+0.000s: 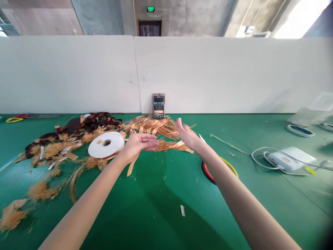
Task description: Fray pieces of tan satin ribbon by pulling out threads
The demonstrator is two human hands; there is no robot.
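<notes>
My left hand [139, 143] is held palm up above the green table [166, 194], fingers stretched out flat toward the right. A tan ribbon strip [133, 164] hangs down from under it. My right hand [187, 134] is raised edge-on just right of it, fingers extended, with a short tan strip [182, 144] lying at its palm side. Frayed tan ribbon threads [156, 126] lie piled on the table right behind both hands. A white ribbon spool [106, 144] sits flat just left of my left hand.
Dark brown ribbon [91, 122] and more frayed tan scraps [41, 191] cover the table's left side. Red and yellow scissor handles [221, 166] show under my right forearm. A white device with a cable [286, 159] lies at right. A phone [158, 106] leans on the white partition.
</notes>
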